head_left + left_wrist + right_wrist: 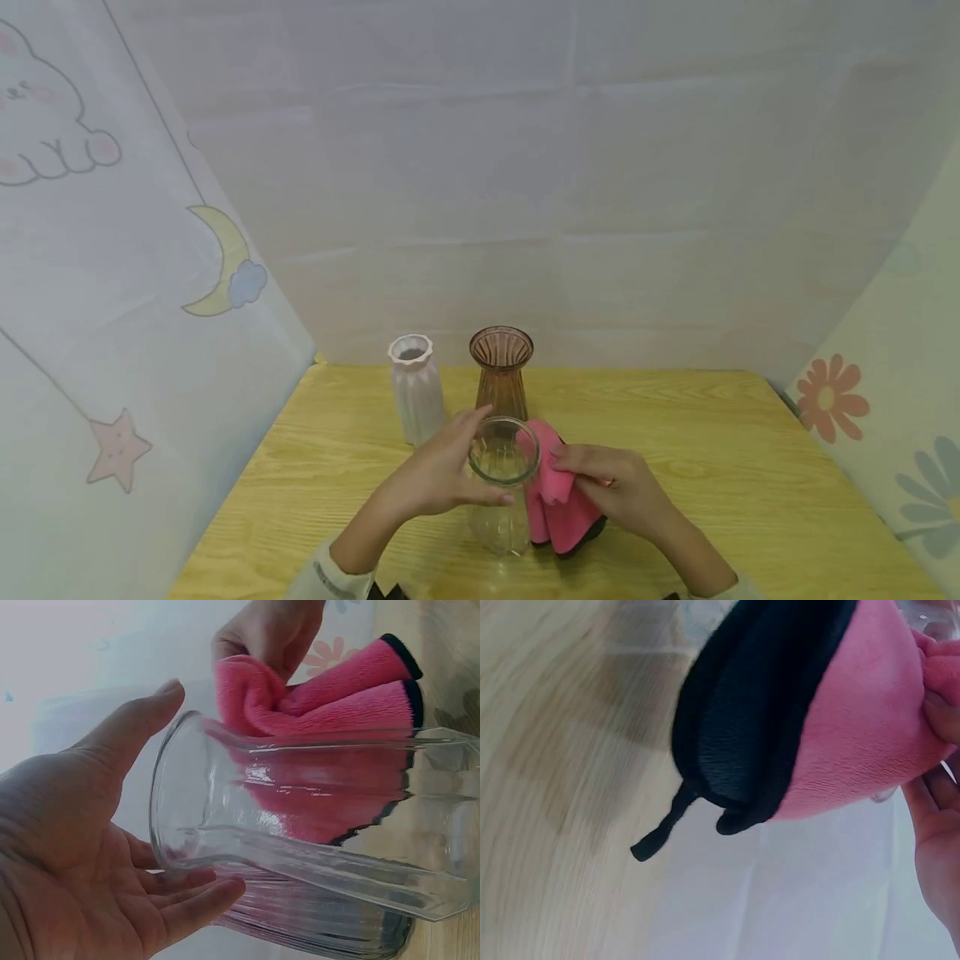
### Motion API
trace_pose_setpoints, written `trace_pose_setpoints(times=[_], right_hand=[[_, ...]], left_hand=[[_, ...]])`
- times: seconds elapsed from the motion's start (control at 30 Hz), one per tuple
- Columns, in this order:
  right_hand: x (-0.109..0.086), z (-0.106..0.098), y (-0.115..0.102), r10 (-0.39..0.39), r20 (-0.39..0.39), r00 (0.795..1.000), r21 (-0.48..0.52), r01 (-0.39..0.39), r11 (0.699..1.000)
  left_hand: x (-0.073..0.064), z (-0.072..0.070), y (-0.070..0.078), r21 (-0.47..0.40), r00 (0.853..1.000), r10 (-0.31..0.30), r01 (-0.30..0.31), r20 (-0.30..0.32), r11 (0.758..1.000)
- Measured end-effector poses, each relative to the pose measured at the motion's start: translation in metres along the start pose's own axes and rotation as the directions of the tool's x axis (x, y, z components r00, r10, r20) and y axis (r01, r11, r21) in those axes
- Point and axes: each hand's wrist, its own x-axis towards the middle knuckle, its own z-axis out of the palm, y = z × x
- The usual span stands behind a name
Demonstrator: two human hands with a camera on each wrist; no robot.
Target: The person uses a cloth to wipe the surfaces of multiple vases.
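Note:
A clear glass vase stands upright at the front middle of the table. My left hand is spread around its mouth, thumb on one side and fingers on the other. In the left wrist view the thumb is apart from the glass, and the fingertips are right at the rim. My right hand pinches a pink cloth with a dark edge and a small hanging loop. The cloth hangs in folds against the vase's right side, and the left wrist view shows part of it through the glass.
Behind the clear vase stands a brownish ribbed glass vase. To its left is a white pleated vase. The wooden table meets a pale sheet at the back, with printed sheets on both sides.

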Motion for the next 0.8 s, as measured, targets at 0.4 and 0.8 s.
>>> trace_pose_setpoints(times=[0.4,0.8], right_hand=[[0.001,0.014,-0.003,0.019,-0.010,1.000,0.100,-0.018,0.995],[-0.004,0.019,0.001,0.069,0.093,0.993,0.118,-0.080,0.990]], left_hand=[[0.002,0.007,0.001,0.016,0.997,0.037,-0.036,-0.063,0.999],[0.006,-0.002,-0.007,-0.042,0.998,0.053,-0.052,0.035,0.998]])
